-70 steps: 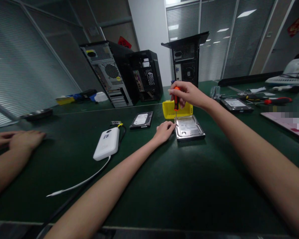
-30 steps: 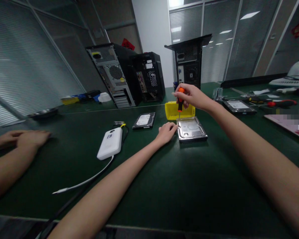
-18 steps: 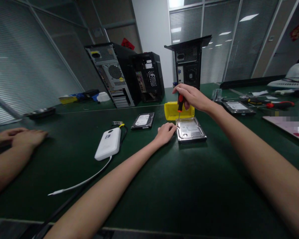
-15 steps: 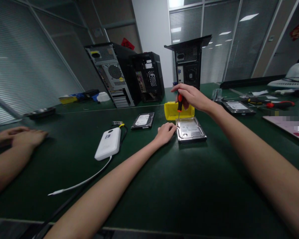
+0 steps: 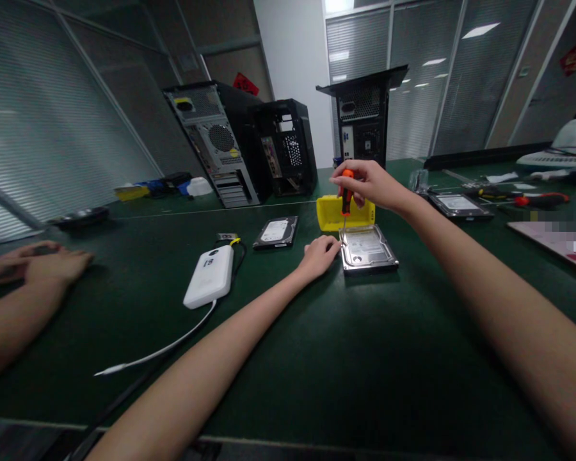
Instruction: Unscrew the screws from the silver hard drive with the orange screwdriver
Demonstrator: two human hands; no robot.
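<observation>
An orange-and-black screwdriver (image 5: 347, 200) stands almost upright in my right hand (image 5: 372, 184), its handle between thumb and curled fingers. The shaft points down to the far left corner of a silver hard drive (image 5: 368, 246), which lies flat on the table. My left hand (image 5: 319, 255) rests on the table with bent fingers closed against the left edge of that drive; its fingertips are partly hidden. Right behind the drive is a yellow plastic case (image 5: 329, 214).
Another hard drive (image 5: 276, 232) and a white power bank (image 5: 210, 275) with a cable lie to the left. Computer cases (image 5: 221, 141) stand at the back. A third drive (image 5: 458, 205) and pliers (image 5: 540, 200) are at right. Another person's hands (image 5: 52, 266) rest at far left.
My right hand's fingers have shifted on the screwdriver handle, and more of its orange top shows. The left hand and the hard drive stay in place.
</observation>
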